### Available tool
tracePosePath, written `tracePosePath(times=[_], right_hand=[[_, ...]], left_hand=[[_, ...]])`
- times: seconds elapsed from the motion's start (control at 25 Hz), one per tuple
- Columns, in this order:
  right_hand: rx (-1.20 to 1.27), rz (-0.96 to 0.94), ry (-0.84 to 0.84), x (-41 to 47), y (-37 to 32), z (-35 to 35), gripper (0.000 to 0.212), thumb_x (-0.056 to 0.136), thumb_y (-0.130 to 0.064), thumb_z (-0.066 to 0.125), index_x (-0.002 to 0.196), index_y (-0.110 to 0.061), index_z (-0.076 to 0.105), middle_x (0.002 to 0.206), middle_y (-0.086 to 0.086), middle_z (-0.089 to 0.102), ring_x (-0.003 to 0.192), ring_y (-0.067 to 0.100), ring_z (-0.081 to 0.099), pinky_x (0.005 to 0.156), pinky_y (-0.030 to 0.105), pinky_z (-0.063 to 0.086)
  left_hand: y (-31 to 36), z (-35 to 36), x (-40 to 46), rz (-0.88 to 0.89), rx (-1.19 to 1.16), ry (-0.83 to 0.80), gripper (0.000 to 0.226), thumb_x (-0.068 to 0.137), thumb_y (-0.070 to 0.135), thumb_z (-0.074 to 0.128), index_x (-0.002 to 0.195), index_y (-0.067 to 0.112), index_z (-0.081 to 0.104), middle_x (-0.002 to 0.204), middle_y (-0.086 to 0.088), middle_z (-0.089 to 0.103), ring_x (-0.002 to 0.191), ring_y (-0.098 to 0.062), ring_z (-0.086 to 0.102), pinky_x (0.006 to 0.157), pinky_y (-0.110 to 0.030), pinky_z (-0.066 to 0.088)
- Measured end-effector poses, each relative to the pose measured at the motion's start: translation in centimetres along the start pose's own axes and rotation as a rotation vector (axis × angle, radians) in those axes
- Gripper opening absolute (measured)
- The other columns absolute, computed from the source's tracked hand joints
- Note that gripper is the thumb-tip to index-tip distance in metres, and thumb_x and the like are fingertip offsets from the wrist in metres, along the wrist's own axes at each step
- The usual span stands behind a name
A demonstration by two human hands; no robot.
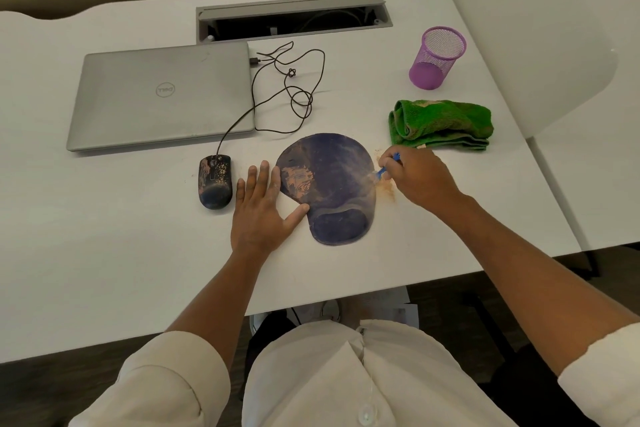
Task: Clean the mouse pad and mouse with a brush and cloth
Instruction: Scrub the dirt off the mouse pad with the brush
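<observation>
Left hand flat on white desk, fingertips touching dusty blue mouse pad, right hand gripping blue brush at pad's right edge, soiled mouse left, green cloth far right.

Blue pad, dusty, flat on worktop. Mouse left of it, dirt-speckled. Blue brush at pad's right edge. Green cloth folded beyond.

Person seen from above, wearing a cream long-sleeved shirt with a buttoned front placket; one pale button shows near the lower edge. Both sleeves are rolled back into thick cuffs, the left sleeve and the right sleeve, leaving the forearms bare.
</observation>
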State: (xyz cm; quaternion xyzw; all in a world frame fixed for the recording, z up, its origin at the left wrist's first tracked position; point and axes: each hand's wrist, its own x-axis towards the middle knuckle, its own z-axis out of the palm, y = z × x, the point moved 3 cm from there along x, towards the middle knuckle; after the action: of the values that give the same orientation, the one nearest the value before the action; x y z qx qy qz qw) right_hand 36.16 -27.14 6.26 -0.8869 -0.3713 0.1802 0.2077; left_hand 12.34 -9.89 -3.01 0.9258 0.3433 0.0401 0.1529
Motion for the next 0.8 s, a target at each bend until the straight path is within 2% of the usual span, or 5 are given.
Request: tracePosePath(times=[0.16,0.28,0.36,0.56,0.8], right_hand=[[0.078,-0.034,-0.115,-1.3,-0.3,1.7,0.022,0.099,-0.024,0.047,0.093,-0.019,0.068,0.08,0.005,0.069,0.063,0.016,0.055,0.059,0.032,0.041],[-0.109,0.017,0.05,-0.7,0.1,0.6,0.026,0.102,-0.027,0.043,0.103,-0.016,0.067,0.086,0.009,0.069,0.077,0.026,0.06,0.068,0.037,0.048],[0.027,0.026,0.125,-0.3,0.1,-0.3,0.025,0.1,-0.025,0.045,0.101,-0.013,0.067,0.085,0.008,0.071,0.078,0.025,0.062,0.071,0.037,0.05],[0.089,0.026,-0.167,-1.0,0.1,1.4,0.025,0.095,-0.017,0.047,0.09,-0.01,0.07,0.079,0.01,0.072,0.065,0.019,0.06,0.06,0.036,0.047],[0.204,0.111,0.09,0.6,-0.4,0.0,0.026,0.096,-0.016,0.048,0.092,-0.003,0.07,0.082,0.01,0.073,0.078,0.025,0.064,0.075,0.04,0.051]], left_hand=[[0.1,0.0,0.0,-0.006,0.015,-0.014,0.099,0.09,0.08,0.036,0.164,0.019,0.01,0.172,-0.004,0.0,0.158,-0.021,-0.008,0.128,-0.042,-0.002],[0.1,-0.2,0.0,-0.01,0.012,-0.009,0.099,0.09,0.079,0.037,0.164,0.019,0.011,0.172,-0.004,0.002,0.158,-0.022,-0.006,0.128,-0.042,-0.003],[0.2,-0.2,0.0,-0.008,0.004,-0.003,0.098,0.091,0.077,0.041,0.164,0.019,0.012,0.172,-0.004,0.003,0.158,-0.023,-0.005,0.128,-0.042,-0.002],[0.1,-0.1,0.0,-0.009,0.017,-0.012,0.097,0.092,0.075,0.044,0.164,0.019,0.011,0.172,-0.004,0.002,0.158,-0.022,-0.005,0.128,-0.041,-0.004],[0.1,-0.1,0.1,-0.01,0.024,-0.025,0.099,0.09,0.079,0.037,0.164,0.021,0.008,0.172,-0.003,-0.001,0.158,-0.021,-0.008,0.128,-0.04,-0.006]])
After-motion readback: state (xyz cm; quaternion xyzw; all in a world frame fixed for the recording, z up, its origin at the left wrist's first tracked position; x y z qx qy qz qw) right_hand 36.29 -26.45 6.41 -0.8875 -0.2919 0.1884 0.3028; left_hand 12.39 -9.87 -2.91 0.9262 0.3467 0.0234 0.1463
